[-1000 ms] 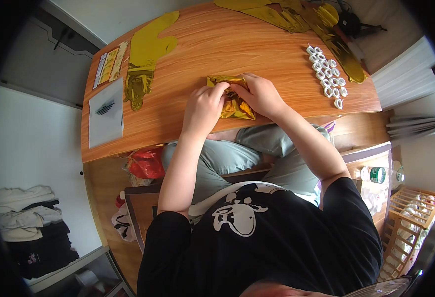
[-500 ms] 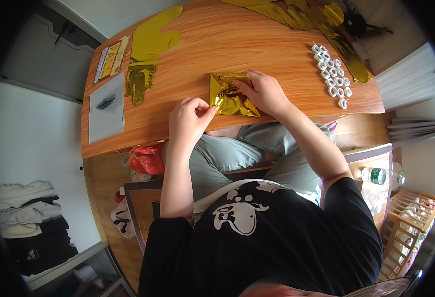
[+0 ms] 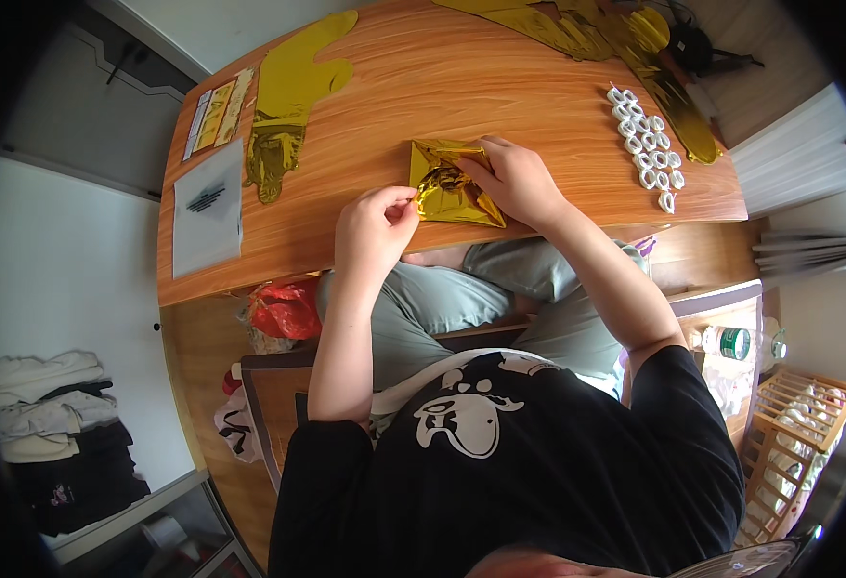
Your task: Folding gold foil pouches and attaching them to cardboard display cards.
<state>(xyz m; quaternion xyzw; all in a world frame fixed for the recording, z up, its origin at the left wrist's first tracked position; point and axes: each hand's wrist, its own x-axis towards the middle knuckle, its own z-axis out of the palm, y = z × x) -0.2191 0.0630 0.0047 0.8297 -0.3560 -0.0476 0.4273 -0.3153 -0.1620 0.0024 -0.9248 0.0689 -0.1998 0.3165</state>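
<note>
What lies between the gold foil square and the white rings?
In the head view: the right hand, touching the gold foil square, then wood-grain tabletop up to the white rings.

Our orange-brown wood-grain table (image 3: 384, 111) bears crumpled gold foil (image 3: 577, 34) at two o'clock, white rings (image 3: 648, 141) at three, square gold foil (image 3: 461, 199) at six, a pale sheet (image 3: 211, 231) at eight, printed strips (image 3: 215, 120) at nine, flat gold foil (image 3: 293, 87) at ten.
</note>
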